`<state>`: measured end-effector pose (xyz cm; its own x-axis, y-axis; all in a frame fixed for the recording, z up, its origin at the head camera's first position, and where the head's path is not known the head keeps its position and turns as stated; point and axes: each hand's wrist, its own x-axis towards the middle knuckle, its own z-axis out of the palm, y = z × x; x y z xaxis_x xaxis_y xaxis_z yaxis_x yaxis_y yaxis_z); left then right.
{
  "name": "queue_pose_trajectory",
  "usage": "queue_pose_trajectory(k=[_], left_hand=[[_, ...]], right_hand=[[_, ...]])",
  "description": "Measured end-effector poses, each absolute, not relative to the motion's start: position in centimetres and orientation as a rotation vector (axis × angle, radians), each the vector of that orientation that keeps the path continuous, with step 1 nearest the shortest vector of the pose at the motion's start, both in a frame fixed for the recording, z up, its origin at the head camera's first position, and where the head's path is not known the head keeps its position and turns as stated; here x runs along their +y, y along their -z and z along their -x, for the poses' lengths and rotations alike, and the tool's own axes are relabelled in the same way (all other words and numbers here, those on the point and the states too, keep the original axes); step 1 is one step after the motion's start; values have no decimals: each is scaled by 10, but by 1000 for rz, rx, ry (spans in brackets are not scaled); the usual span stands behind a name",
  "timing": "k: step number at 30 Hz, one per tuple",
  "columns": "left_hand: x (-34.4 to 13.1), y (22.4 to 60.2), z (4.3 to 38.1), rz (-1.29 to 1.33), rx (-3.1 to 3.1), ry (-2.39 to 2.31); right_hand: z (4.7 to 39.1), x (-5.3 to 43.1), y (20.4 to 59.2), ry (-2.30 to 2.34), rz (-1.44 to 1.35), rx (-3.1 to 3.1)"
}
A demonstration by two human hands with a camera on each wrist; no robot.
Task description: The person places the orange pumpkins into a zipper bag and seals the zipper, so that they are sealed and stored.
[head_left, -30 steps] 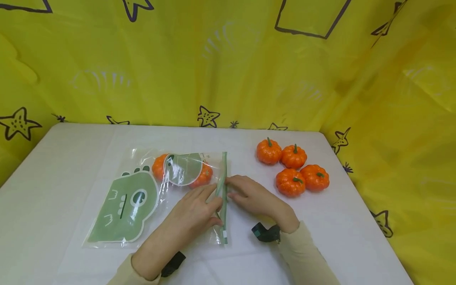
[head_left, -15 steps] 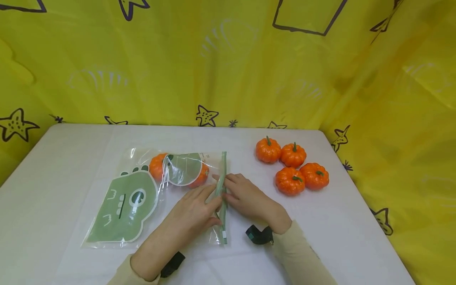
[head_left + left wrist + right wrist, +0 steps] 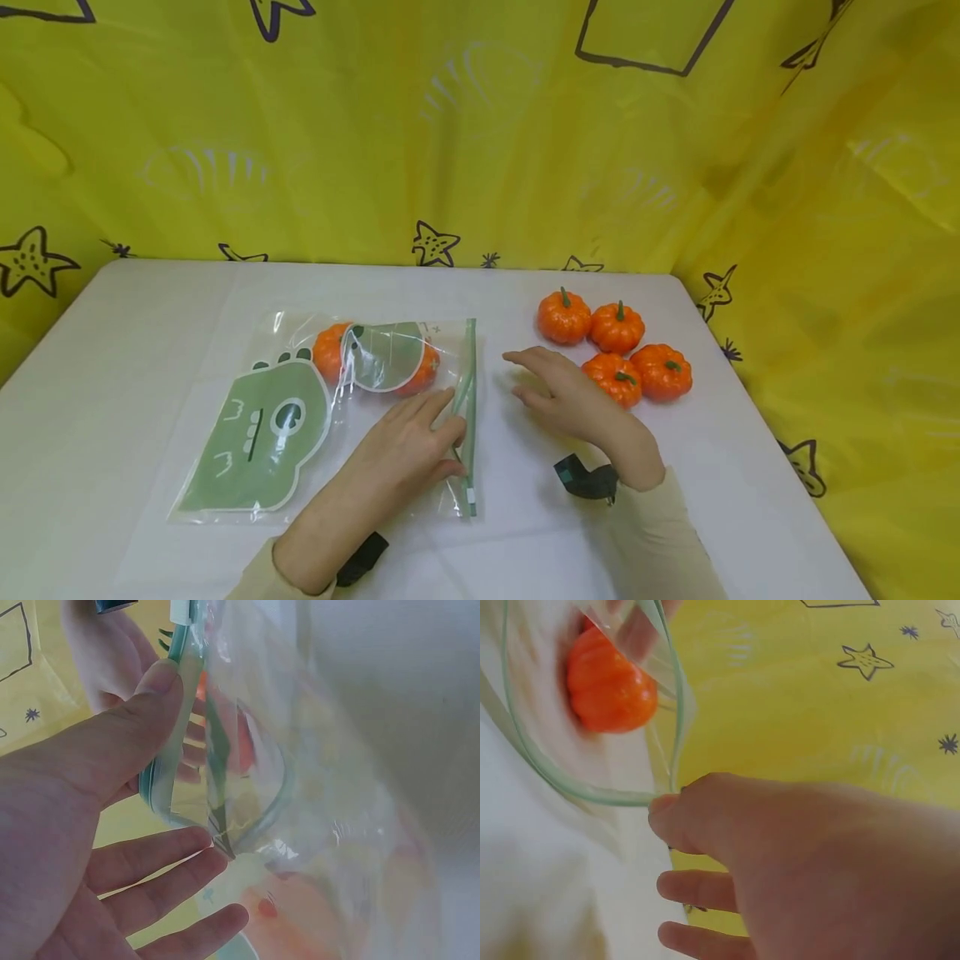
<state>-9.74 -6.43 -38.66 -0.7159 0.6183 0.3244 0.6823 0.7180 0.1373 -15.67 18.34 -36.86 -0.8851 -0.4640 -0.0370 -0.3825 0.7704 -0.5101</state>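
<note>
A clear zip bag [image 3: 262,450] with a green dinosaur print lies flat on the table, its green-edged mouth facing right. Two small orange pumpkins [image 3: 327,353] show through the plastic near its far side. My left hand [image 3: 408,442] pinches the upper layer at the mouth, thumb on the green zip strip [image 3: 157,796] in the left wrist view. That lifts the mouth into a gap, through which a pumpkin [image 3: 611,682] shows in the right wrist view. My right hand [image 3: 577,398] is held just right of the mouth, fingers extended and holding nothing, beside the loose pumpkins.
Several loose pumpkins [image 3: 617,328] with green stems sit in a cluster at the back right of the white table [image 3: 697,500]. A yellow curtain [image 3: 337,150] with drawn stars hangs behind and to the right. A white slider [image 3: 471,497] sits at the zip's near end.
My right hand first moved left into the bag's mouth, then withdrew to the right with nothing in it. The pumpkins inside shifted slightly left. My left hand stays at the mouth.
</note>
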Motion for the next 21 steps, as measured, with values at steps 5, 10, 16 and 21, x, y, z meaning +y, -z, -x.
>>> queue_pose_trajectory(k=[5, 10, 16, 21], left_hand=[[-64, 386, 97, 1027, -2661, 365], [-64, 385, 97, 1024, -2685, 376], [-64, 384, 96, 1021, -2692, 377], [-64, 385, 96, 1023, -2689, 382]], right_hand=[[156, 195, 363, 734, 625, 2877], [155, 207, 358, 636, 551, 2993], [151, 221, 350, 507, 339, 3042], [147, 229, 346, 387, 211, 3001]])
